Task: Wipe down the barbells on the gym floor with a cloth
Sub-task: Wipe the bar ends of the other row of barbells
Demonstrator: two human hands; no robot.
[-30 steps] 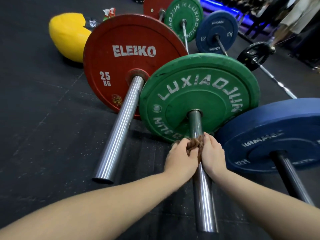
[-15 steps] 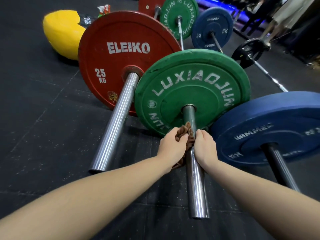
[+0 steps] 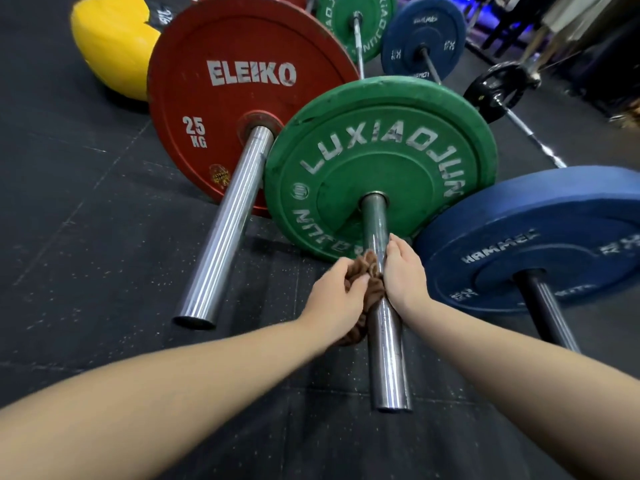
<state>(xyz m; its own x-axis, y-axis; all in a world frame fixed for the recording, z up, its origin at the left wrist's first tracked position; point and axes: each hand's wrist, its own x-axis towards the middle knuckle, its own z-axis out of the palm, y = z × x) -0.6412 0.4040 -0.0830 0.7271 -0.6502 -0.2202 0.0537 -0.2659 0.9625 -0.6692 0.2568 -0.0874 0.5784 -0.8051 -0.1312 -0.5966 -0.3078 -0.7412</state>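
Flanking bar near plate: left hand with cloth, right hand

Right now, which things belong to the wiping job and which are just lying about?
In the job: brown cloth, gripped by left hand; green-plate bar, held by right hand; red-plate bar, blue-plate bar and black-plate bar alongside.
Lying about: yellow bag, on the floor at far left.
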